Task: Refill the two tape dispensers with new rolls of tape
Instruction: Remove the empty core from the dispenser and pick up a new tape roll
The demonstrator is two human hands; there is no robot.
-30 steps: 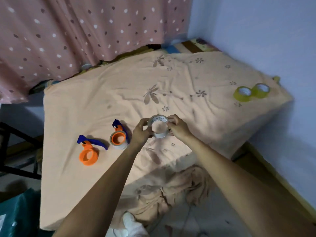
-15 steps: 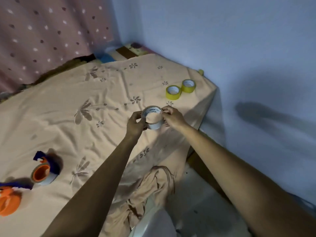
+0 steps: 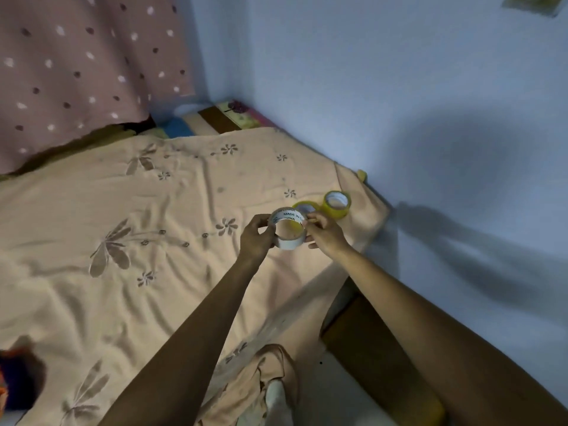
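Note:
A white cardboard tape core, printed inside with black letters, is held up over the bed between both hands. My left hand pinches its left side and my right hand pinches its right side. Just behind the core, two yellow tape rolls lie flat on the bedsheet near the bed's right corner: one is in full sight, the other is partly hidden by the core. Only a blue and orange edge of one tape dispenser shows at the far left bottom.
The bed carries a peach sheet with a flower print. A dotted pink curtain hangs behind it and a pale blue wall runs along the right. Part of the sheet hangs off the front edge toward the floor.
The view has swung to the right: the dispensers slid off to the left edge and the yellow rolls came close behind my hands. Both hands keep hold of the white core.

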